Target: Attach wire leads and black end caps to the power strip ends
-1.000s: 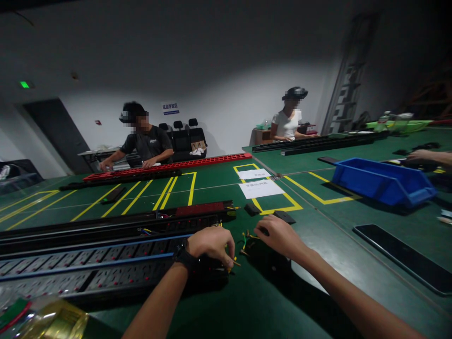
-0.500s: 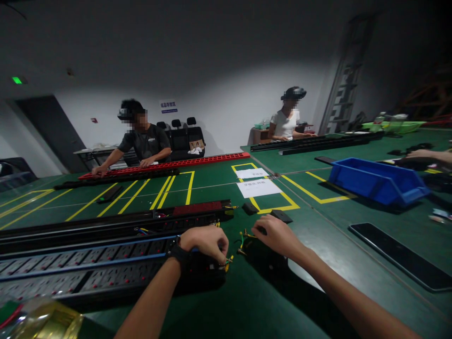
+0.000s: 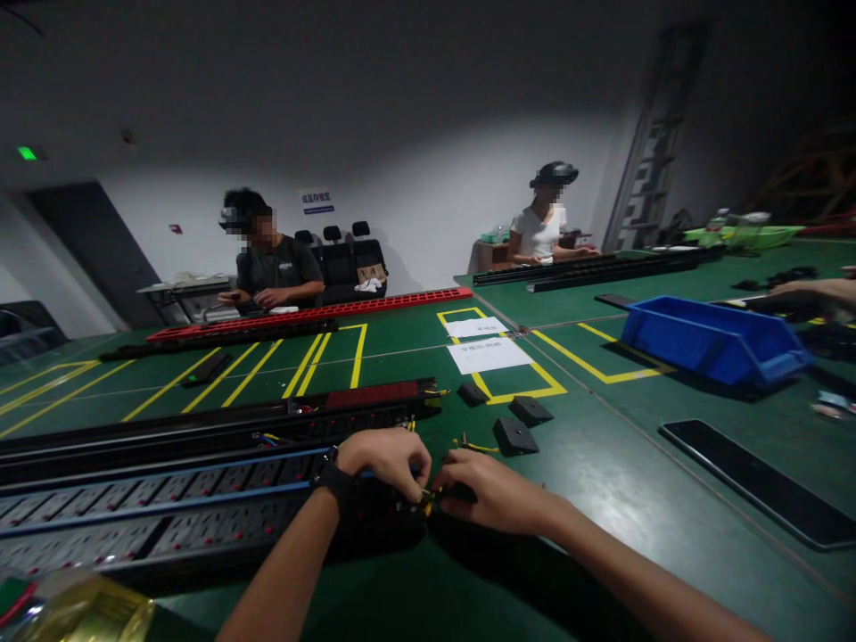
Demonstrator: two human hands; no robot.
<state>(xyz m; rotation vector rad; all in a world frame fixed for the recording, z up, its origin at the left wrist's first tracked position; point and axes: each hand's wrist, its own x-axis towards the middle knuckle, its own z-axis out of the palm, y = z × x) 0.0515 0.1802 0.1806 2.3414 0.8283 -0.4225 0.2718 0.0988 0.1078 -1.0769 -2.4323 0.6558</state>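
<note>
My left hand (image 3: 391, 462), with a black band on its wrist, reaches over the end of a long black socket strip (image 3: 220, 532). Its thumb and index finger pinch a short yellow-green wire (image 3: 428, 507) that sticks out of the strip end. My right hand (image 3: 491, 492) meets it from the right, fingers closed and tips right beside the wire; what they hold is hidden. A second socket strip (image 3: 160, 489) with a blue edge lies parallel behind. Loose yellow wires (image 3: 476, 446) rest on the table beyond my right hand, near a small black block (image 3: 515, 436).
Two more black blocks (image 3: 531, 409) (image 3: 473, 393) sit behind. At right are a phone-like black slab (image 3: 755, 481) and a blue bin (image 3: 715, 343). A bottle of yellow liquid (image 3: 100, 611) is at lower left. Across the green table, two people work beside a red rail (image 3: 374, 306) and black rails (image 3: 602, 271).
My right hand has moved left and nearer from the loose wires to the strip end, uncovering a black block. My left hand stays at the wire. The co-worker at left has lifted a hand off the red rail.
</note>
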